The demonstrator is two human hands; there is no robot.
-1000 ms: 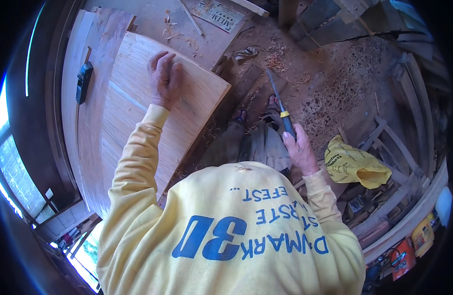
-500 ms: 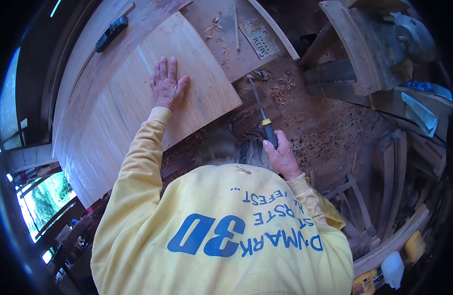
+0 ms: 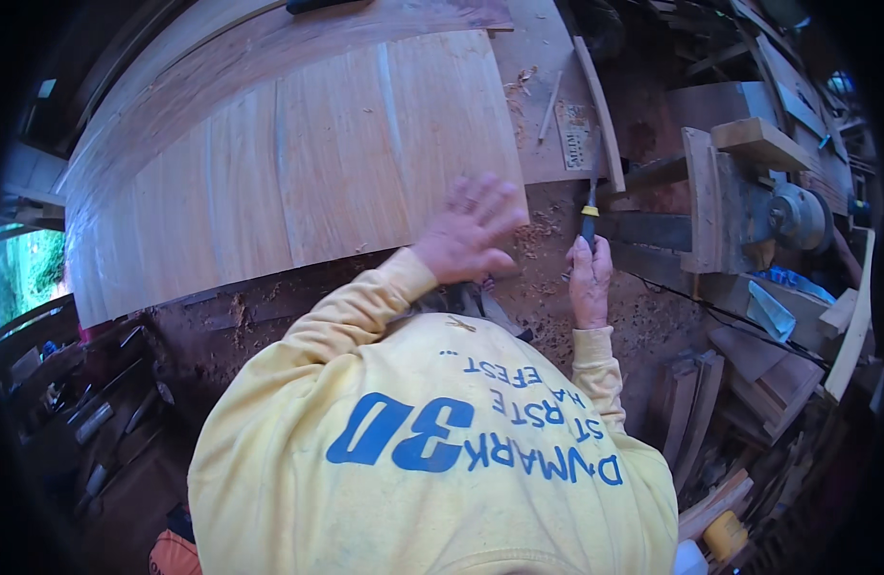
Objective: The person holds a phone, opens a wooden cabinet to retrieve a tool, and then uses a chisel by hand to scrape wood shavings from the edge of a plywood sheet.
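Note:
My left hand (image 3: 469,228) is open, fingers spread and smeared by motion, over the near right corner of a pale wooden panel (image 3: 337,153). Whether it touches the panel, I cannot tell. The panel is made of several boards side by side and lies on the workbench. To the right, my right hand (image 3: 589,273) is closed round the dark handle of a chisel (image 3: 590,218) with a yellow collar. Its narrow steel blade points away from me, its tip near a printed label (image 3: 574,139) on the bench top.
Wood shavings (image 3: 523,81) and a thin stick (image 3: 549,107) lie beyond the panel. A curved wooden strip (image 3: 598,110) edges the bench. At right stands a machine with a round metal part (image 3: 797,216), with timber pieces around it. A dark tool (image 3: 322,4) sits at the far edge.
My left hand has left the middle of the panel, moving right and nearer to its corner. My right hand has moved right with the chisel. The whole view has shifted.

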